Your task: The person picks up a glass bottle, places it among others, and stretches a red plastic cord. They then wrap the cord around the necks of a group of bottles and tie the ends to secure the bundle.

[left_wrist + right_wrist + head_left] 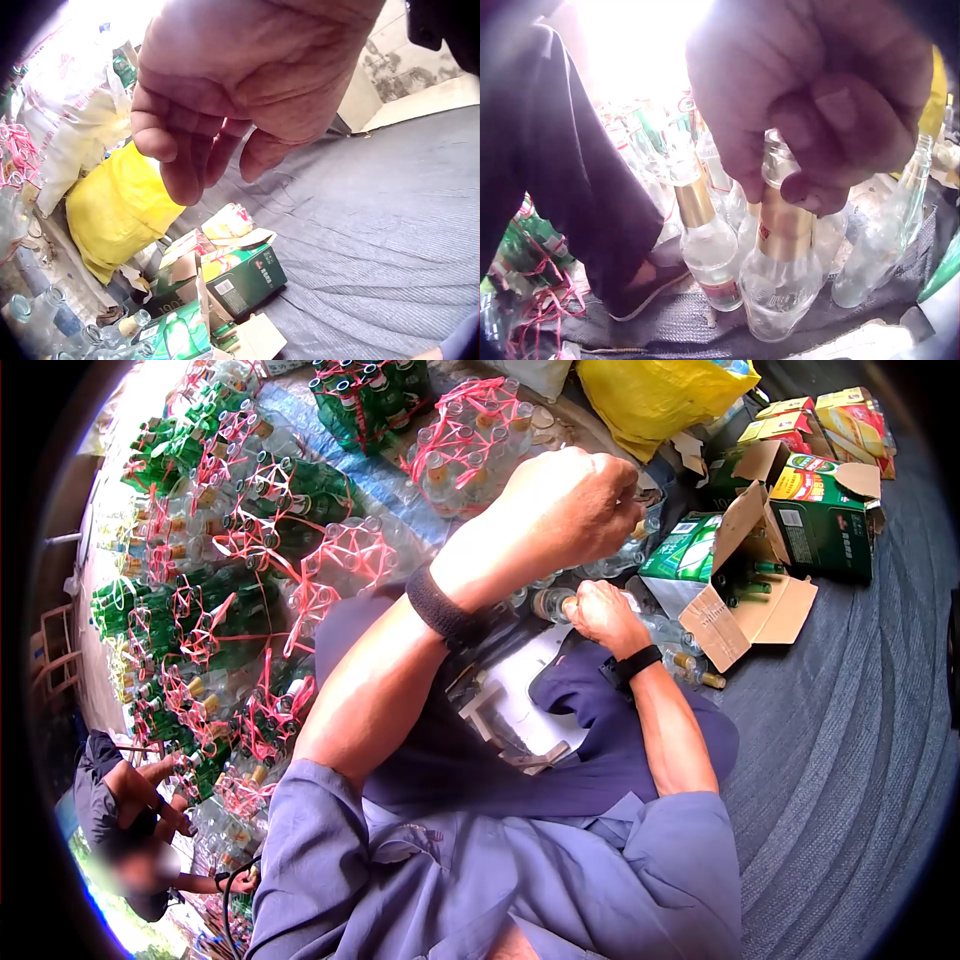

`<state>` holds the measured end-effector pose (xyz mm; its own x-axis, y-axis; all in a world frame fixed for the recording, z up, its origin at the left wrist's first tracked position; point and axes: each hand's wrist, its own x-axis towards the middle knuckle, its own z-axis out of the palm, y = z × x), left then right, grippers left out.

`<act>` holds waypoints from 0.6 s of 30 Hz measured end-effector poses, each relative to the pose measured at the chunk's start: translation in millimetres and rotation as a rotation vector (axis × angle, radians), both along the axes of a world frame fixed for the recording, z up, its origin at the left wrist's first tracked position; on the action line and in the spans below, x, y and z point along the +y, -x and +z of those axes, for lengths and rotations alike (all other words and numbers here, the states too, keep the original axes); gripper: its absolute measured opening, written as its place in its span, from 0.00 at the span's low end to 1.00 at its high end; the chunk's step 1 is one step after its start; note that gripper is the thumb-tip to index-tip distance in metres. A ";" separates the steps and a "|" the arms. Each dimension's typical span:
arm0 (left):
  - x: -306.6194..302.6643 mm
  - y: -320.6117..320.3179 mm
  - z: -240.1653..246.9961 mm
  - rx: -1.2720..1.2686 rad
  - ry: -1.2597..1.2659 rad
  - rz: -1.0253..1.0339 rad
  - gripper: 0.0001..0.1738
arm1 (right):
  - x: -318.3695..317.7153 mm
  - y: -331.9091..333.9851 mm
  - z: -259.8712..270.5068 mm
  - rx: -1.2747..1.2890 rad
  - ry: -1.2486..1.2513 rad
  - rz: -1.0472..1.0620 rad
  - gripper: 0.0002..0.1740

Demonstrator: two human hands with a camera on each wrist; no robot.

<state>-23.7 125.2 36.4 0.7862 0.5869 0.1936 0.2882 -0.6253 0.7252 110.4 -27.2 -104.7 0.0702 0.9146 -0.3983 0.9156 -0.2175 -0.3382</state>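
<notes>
"Grey woven sheeting [850, 760] is the largest thing we have, spread across the right of the scene. What follows it in size?"

"Bundled bottles [235, 605], we'd say, green and clear, tied with pink strapping [350, 550] and massed on the left. Then a yellow sack [660, 400] at the far side, and the cartons [825, 525] at far right, one with its flaps open and green bottle necks [755, 588] showing."

"And the piece being handled?"

"We'd point to one clear bottle [780, 300], upright in the middle of the scene, just beyond the seated person's lap [640, 740]. A similar bottle [709, 259] stands just beside it, to the left."

"How do we find the hands?"

"The right hand [608, 615] is clamped on that bottle's neck, digits about the gold foil [791, 229]. The left hand [565, 505] hangs in the air, fingers loosely curved, thumb apart, with nothing that we can see between them."

"So which step are we at?"

"Grasping, as we judge it. Whether the base rests or is just lifted, we can't tell. The next move seems to call for a firm neck grip and a straight rise, lest the base knock its neighbours."
</notes>
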 end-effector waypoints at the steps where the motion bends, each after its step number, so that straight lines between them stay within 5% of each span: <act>1: 0.0 0.2 -0.1 -0.007 0.003 -0.004 0.13 | -0.2 0.7 -0.4 0.001 0.000 0.002 0.15; 13: 0.3 -0.6 -2.3 -0.007 -0.002 0.000 0.12 | -7.8 23.8 -6.8 0.050 -0.145 0.037 0.14; 18: 0.0 -0.8 -3.8 0.007 0.007 -0.009 0.12 | -18.6 37.9 -37.4 0.076 0.142 0.002 0.14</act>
